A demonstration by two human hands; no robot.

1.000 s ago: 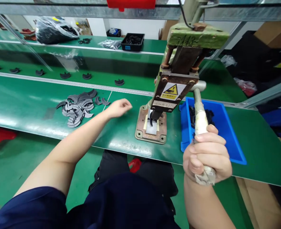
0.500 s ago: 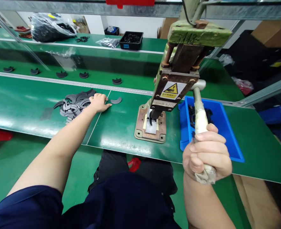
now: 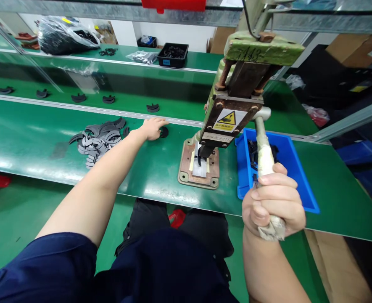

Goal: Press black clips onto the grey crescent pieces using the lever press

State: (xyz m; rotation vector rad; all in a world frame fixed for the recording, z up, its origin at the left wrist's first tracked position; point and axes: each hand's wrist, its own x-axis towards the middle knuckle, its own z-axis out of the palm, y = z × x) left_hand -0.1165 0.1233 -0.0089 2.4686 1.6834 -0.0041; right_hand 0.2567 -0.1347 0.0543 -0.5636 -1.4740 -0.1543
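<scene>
Blue bin of dark parts beside right hand, fingers around lever; left-hand grip unclear.

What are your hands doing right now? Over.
Right hand gripping press lever. Left hand on a dark piece beside the pile. Nothing in the way.

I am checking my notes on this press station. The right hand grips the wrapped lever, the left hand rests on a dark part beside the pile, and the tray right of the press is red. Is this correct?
Not quite: the tray right of the press is blue, as the head view shows. The right hand does grip the wrapped lever, and the left hand rests on a dark part beside the pile.
</scene>
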